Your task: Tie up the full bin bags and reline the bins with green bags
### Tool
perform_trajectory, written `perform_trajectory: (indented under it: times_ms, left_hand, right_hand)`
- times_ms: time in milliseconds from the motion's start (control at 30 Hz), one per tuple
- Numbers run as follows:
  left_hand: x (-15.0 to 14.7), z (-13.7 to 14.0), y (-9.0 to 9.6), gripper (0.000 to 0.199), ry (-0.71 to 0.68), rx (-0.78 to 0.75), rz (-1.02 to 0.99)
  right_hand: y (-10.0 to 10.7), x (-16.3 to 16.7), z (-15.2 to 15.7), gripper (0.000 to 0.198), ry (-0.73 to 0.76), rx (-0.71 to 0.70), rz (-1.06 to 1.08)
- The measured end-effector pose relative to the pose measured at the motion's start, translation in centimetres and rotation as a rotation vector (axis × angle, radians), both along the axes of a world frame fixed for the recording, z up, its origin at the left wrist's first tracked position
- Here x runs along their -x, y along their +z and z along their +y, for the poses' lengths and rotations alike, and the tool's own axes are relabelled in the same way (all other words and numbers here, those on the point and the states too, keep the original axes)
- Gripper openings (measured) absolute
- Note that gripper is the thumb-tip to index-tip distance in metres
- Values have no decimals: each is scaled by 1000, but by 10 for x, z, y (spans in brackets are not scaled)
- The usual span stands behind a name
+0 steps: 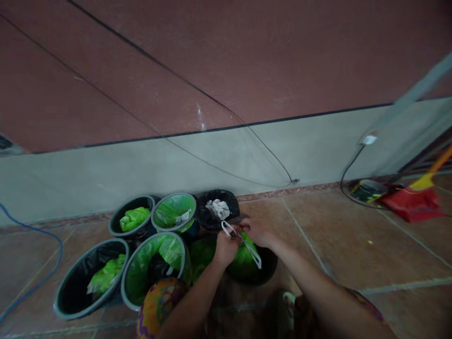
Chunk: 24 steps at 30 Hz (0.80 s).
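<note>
My left hand (224, 246) and right hand (259, 231) come nearly knuckle to knuckle, the fingers of both curled in and closed on the gathered top of a green bag (242, 263); exactly which finger presses where is too blurred for me to tell. The bag is bright lime, looking thin and creased, drawn narrow just under my right fingers and fuller at six o'clock, where it sits in a dark round bin (266, 269). Its white drawstring (259, 263) shows as loops: one stands out at my left hand toward eleven, another droops toward five. Also at eleven, a black-lined bin (231, 200) holds something crumpled and white (219, 208). Between eight and ten stand four grey-rimmed bins (76, 278), each with lime-green plastic inside. A red dustpan (411, 205) lies at three, and the pale lower wall (310, 146) runs across twelve
</note>
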<state>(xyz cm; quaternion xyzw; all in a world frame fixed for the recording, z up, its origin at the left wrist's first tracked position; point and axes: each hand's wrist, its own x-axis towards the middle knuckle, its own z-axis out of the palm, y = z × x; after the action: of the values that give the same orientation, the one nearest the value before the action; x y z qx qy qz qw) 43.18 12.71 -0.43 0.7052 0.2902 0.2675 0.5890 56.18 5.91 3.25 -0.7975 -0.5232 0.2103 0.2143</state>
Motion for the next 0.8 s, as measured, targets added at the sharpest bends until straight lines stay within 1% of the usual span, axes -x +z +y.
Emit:
perform_trajectory:
  times_ms: [100,167,267,367,433,533,600,700,800]
  left_hand:
    - [-1,-2,1,29,33,-25,-18]
    - [-1,-4,2,24,61,-39,-18]
    - [1,-6,3,13,102,-45,11]
    - [2,-6,3,5,122,-22,20]
    - [2,-6,3,4,113,7,12]
    - [1,-5,3,6,90,23,13]
    - [1,-5,3,9,91,-14,27]
    - [3,-4,3,14,77,-114,90]
    - [8,-1,2,16,72,-247,256]
  right_hand:
    - [-4,0,3,27,21,-4,109]
    - [-2,1,3,24,30,-2,172]
    - [4,2,1,24,44,51,256]
    - [5,1,0,25,15,81,338]
    - [4,1,-1,24,-13,81,342]
    - [6,2,-1,24,-30,103,267]
    - [11,5,-2,25,-25,142,183]
    - [20,9,-2,27,-5,224,14]
    - [20,7,-1,30,-2,323,-137]
